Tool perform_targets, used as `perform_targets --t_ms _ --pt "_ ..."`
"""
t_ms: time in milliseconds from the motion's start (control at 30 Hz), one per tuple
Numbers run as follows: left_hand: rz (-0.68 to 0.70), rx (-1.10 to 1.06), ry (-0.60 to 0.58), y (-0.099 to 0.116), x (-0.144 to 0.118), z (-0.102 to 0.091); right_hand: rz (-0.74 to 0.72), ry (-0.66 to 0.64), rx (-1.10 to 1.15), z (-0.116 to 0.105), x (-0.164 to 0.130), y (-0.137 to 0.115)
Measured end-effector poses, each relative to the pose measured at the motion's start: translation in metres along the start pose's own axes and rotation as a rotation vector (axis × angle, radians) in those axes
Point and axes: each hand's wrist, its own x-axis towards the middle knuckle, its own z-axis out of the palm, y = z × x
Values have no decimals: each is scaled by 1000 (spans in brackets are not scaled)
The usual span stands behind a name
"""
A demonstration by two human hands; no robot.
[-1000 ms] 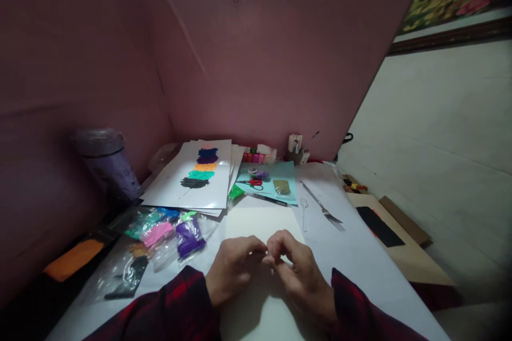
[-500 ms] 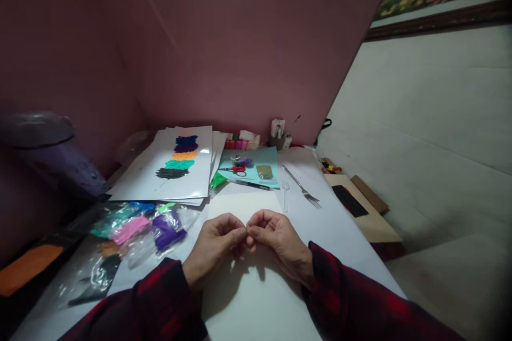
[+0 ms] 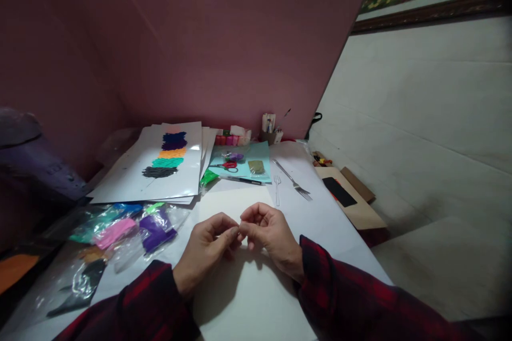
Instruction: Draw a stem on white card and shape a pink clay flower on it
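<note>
Over a pale sheet of paper [image 3: 248, 298], my left hand [image 3: 212, 245] and my right hand [image 3: 270, 234] meet with their fingertips together. Thumb and fingers of each hand are pinched; whatever lies between them is too small or too hidden to name. Beyond the hands a small clear plastic fork [image 3: 277, 192] and a metal fork [image 3: 294, 181] lie on the white tabletop covering [image 3: 332, 245]. A black pen [image 3: 242, 180] rests just past the sheet's far edge.
At left are bags of coloured clay [image 3: 156, 232] and a stack of sheets with painted colour bands [image 3: 124, 170]. Red-handled scissors [image 3: 228, 165] and a small packet [image 3: 256, 167] lie on light blue paper [image 3: 264, 152]. A pen cup [image 3: 269, 136] stands behind; a cardboard piece [image 3: 364, 216] is at right.
The whole view has shifted, so things appear slightly further left. My hands stay pinched together at the fingertips, with the right hand's fingers turned slightly.
</note>
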Motion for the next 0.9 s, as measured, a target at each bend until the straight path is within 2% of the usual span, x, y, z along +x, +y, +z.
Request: perform_targets --t_ms 133,467,633,900 --pt "-14 9 -37 -1 -2 2 -2 11 -33 2 -2 0" --pt "-100 -282 -164 -1 4 -1 111 -212 157 -3 -1 0" --pt "-133 -378 -130 4 4 1 118 -157 249 -4 1 2" --pt "-97 -350 -118 -3 6 -1 111 -114 225 -3 0 -2"
